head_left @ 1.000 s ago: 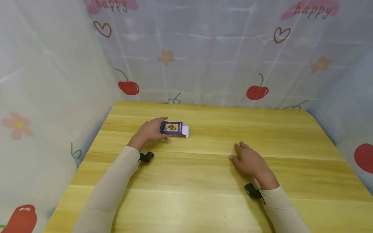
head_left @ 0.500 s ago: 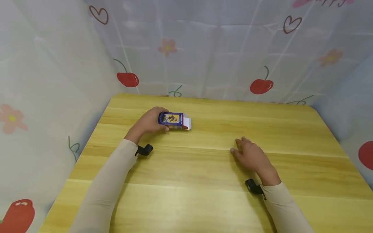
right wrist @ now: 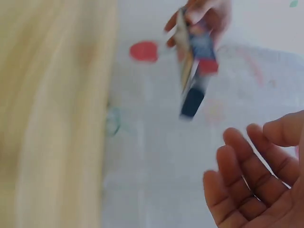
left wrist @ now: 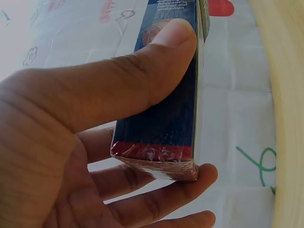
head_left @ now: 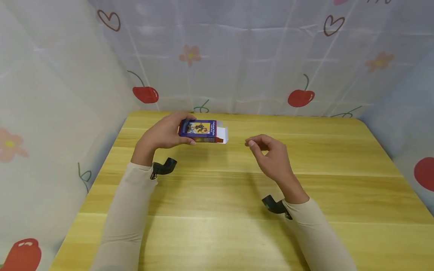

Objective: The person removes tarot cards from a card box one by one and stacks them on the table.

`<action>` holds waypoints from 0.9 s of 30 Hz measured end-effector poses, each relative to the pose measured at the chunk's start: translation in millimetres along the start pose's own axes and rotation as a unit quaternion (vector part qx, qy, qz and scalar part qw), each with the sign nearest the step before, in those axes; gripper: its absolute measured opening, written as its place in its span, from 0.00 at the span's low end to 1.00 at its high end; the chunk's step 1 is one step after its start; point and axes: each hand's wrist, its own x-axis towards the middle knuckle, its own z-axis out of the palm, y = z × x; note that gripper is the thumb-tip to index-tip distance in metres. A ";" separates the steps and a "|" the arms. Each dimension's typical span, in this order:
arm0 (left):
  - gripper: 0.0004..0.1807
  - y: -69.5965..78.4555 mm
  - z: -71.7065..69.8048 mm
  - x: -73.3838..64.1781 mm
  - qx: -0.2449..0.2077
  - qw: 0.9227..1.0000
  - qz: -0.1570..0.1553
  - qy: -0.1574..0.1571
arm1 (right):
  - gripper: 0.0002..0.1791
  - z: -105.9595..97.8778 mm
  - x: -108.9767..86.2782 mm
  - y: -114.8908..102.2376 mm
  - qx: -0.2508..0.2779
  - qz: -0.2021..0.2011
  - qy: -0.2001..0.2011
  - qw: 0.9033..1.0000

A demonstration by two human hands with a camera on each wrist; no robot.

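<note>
A dark blue tarot card box (head_left: pixel 199 129) with a yellow picture on its face is raised over the far left part of the table. My left hand (head_left: pixel 164 132) grips it by its left end, thumb along the near side and fingers at the far side. In the left wrist view the thumb presses the box's narrow side (left wrist: pixel 156 118). At the right end the white flap (head_left: pixel 222 133) stands open. My right hand (head_left: pixel 272 160) hovers to the right of that flap, apart from it. Its fingers (right wrist: pixel 228 166) are loosely bent, with nothing in them in the right wrist view.
The wood-grain table (head_left: pixel 217 233) spreads beneath both arms. A white curtain (head_left: pixel 237 67) printed with cherries, flowers and hearts hangs behind its far edge and along both sides. Black wrist cameras sit on the left wrist (head_left: pixel 164 166) and right wrist (head_left: pixel 274 205).
My left hand has lifted the box off the table, slightly leftward and toward the head camera. My right hand has moved up and left, closer to the box's flap.
</note>
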 end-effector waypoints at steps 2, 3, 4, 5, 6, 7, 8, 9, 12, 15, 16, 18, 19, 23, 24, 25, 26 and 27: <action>0.40 4.1 -0.6 -1.1 0.006 1.000 0.006 -0.002 | 0.12 5.6 11.3 -9.6 0.035 0.006 -0.006 0.999; 0.40 6.4 -0.7 -1.8 0.008 1.000 0.007 -0.002 | 0.13 8.4 18.1 -13.0 0.051 0.015 -0.016 0.998; 0.40 8.0 -0.4 -2.2 0.010 1.000 0.009 -0.003 | 0.13 10.8 25.3 -16.2 0.065 0.030 -0.031 0.997; 0.39 9.5 0.1 -2.7 0.013 1.000 0.009 -0.003 | 0.13 13.5 32.6 -18.2 0.078 0.048 -0.048 0.995; 0.39 10.8 0.7 -3.1 0.013 1.000 0.008 -0.003 | 0.14 16.0 39.6 -19.3 0.089 0.070 -0.069 0.991; 0.39 11.8 1.6 -3.4 0.014 1.000 0.007 -0.003 | 0.14 18.5 46.1 -19.8 0.101 0.094 -0.090 0.986; 0.39 12.8 2.6 -3.8 0.014 1.000 0.005 -0.003 | 0.14 20.6 52.0 -19.8 0.111 0.118 -0.110 0.981; 0.39 13.6 3.8 -4.0 0.012 1.000 0.004 -0.002 | 0.14 22.7 57.0 -19.4 0.116 0.142 -0.130 0.974; 0.38 15.0 8.1 -3.1 0.008 1.000 0.006 0.002 | 0.15 27.4 66.2 -17.3 0.125 0.201 -0.188 0.953; 0.38 16.6 11.2 -2.3 0.005 1.000 0.009 0.005 | 0.18 30.0 69.8 -15.8 0.126 0.230 -0.232 0.937; 0.37 16.8 11.8 -1.9 0.005 1.000 0.011 0.006 | 0.19 30.6 70.2 -15.7 0.128 0.236 -0.245 0.932; 0.37 17.7 12.3 -2.2 0.005 1.000 0.012 0.006 | 0.20 31.9 70.5 -15.8 0.132 0.240 -0.262 0.925; 0.37 18.0 12.4 -2.4 0.007 1.000 0.011 0.006 | 0.21 32.8 70.7 -15.8 0.132 0.242 -0.268 0.923; 0.37 18.4 11.5 -2.9 0.012 1.000 0.007 0.006 | 0.22 37.0 70.4 -14.8 0.130 0.247 -0.276 0.920; 0.37 18.1 11.2 -2.9 0.014 1.000 0.005 0.006 | 0.21 38.0 70.1 -13.9 0.129 0.246 -0.277 0.920; 0.37 17.8 11.0 -3.1 0.015 1.000 0.003 0.005 | 0.21 38.7 69.6 -12.8 0.126 0.245 -0.277 0.920; 0.37 17.5 10.8 -3.2 0.014 1.000 0.000 0.004 | 0.20 39.1 69.0 -12.0 0.124 0.245 -0.276 0.921; 0.37 16.9 10.5 -3.4 0.015 1.000 -0.003 0.004 | 0.19 38.8 68.1 -11.3 0.123 0.245 -0.272 0.922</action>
